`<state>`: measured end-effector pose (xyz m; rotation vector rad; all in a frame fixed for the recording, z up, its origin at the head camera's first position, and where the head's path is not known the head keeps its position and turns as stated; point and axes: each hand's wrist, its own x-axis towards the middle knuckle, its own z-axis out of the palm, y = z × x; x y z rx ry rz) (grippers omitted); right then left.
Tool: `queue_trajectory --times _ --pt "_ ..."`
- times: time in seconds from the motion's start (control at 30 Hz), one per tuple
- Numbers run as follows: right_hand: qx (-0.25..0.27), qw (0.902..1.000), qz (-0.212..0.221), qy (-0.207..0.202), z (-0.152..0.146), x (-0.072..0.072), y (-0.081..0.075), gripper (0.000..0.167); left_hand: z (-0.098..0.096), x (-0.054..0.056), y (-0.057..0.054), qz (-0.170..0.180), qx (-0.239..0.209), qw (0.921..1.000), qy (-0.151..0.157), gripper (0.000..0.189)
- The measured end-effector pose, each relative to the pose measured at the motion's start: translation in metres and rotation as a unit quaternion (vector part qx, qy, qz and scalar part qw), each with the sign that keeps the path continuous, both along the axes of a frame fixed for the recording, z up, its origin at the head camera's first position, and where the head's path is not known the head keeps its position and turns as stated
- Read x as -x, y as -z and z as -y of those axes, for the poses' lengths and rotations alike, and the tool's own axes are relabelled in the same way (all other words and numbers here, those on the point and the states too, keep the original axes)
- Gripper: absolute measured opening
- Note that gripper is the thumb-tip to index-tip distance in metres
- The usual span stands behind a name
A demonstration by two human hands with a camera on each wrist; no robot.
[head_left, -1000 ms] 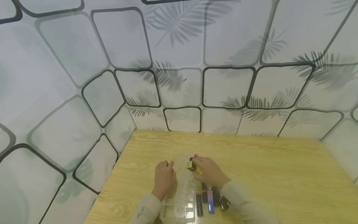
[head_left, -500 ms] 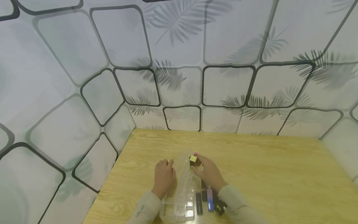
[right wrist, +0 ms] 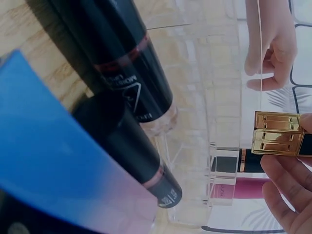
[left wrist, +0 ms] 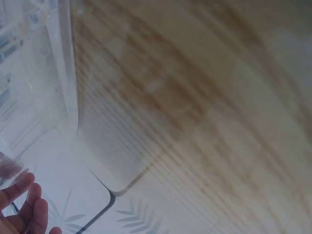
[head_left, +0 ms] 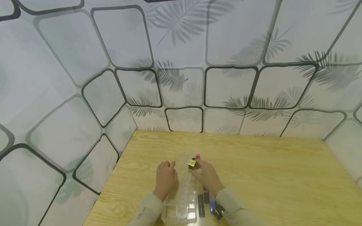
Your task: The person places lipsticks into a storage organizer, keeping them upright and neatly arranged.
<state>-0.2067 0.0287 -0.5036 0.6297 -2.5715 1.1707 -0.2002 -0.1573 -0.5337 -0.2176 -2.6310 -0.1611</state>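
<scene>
My right hand point(head_left: 208, 177) pinches a gold and black lipstick point(right wrist: 277, 134) between thumb and fingers, over the far part of a clear plastic organizer point(head_left: 183, 205). Its shiny gold end faces the camera in the head view. In the right wrist view a black tube with a copper band point(right wrist: 251, 161) and a pink tube point(right wrist: 253, 188) stand in slots close by the lipstick. Loosely bent, the fingers of my left hand point(head_left: 165, 179) lie at the organizer's left side and hold nothing.
Right of the organizer lie a slim black tube point(head_left: 201, 205), a blue-to-purple tube point(head_left: 212, 202) and other dark cosmetics point(head_left: 218, 212), partly covered by the right sleeve. Patterned wall covering point(head_left: 181, 91) borders the wooden table point(head_left: 268, 169) at the back and left.
My right hand has turned the lipstick, so its gold end faces the camera, and shifted slightly left over the organizer. The left hand has stayed in place.
</scene>
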Motion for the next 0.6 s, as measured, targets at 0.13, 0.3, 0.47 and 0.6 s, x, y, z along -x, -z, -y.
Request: queue_trajectory --times 0.13,0.3,0.47,0.6 --pt "-0.007 1.0 0.007 0.001 0.0021 0.0005 0.0023 0.017 0.0006 0.0002 0.0006 -0.001 0.0 1.0 0.001 0.019" --pt "-0.016 0.9997 0.016 -0.002 0.0038 0.0003 0.003 0.024 0.0004 0.0003 0.0005 -0.005 -0.005 1.0 0.003 0.019" --pt "-0.037 0.9991 0.019 0.001 0.0056 0.0004 0.0072 0.036 0.0002 0.0005 0.0019 -0.021 -0.008 0.9997 0.004 0.019" --pt "-0.044 0.9989 0.013 0.004 0.0065 0.0006 0.0092 0.038 0.0002 0.0008 0.0029 -0.025 -0.011 0.9996 0.006 0.019"
